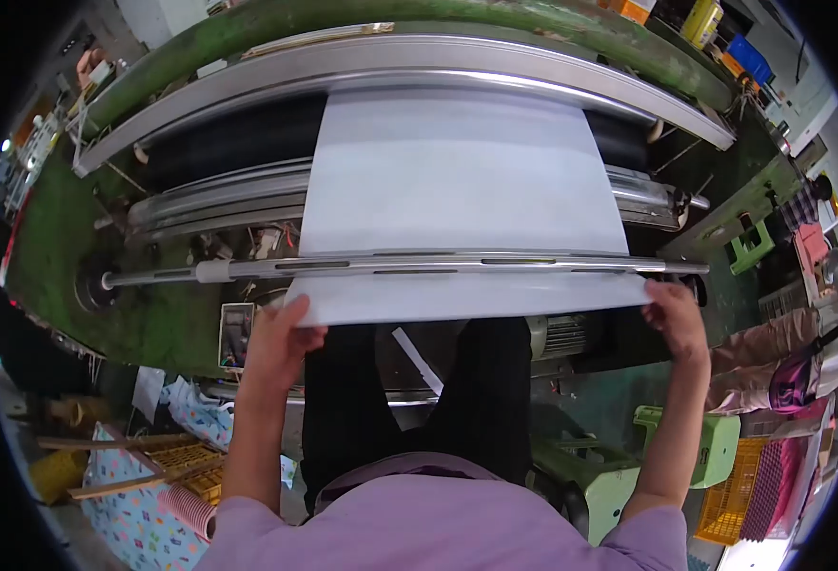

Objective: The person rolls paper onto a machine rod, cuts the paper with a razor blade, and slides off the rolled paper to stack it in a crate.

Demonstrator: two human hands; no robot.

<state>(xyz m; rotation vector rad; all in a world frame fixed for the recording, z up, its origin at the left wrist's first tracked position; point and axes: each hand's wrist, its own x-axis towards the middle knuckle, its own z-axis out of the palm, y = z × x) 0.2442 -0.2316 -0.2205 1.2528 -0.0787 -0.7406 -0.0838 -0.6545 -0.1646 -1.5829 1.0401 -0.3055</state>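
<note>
A wide white sheet [457,181] comes down from the machine's rollers and passes behind a metal shaft [400,265] with slots along it. Its lower edge hangs just below the shaft, in front of my legs. My left hand [281,338] pinches the sheet's lower left corner between thumb and fingers. At the lower right corner, my right hand [676,314] grips the sheet the same way. Between the two hands the edge is stretched nearly straight.
A green machine frame [57,257] surrounds the shaft, with a black roller [238,143] and a silver bar [438,62] above. Green stools [590,476] and a yellow crate [731,490] stand at right. Patterned cloth [143,504] and wooden sticks [147,476] lie at lower left.
</note>
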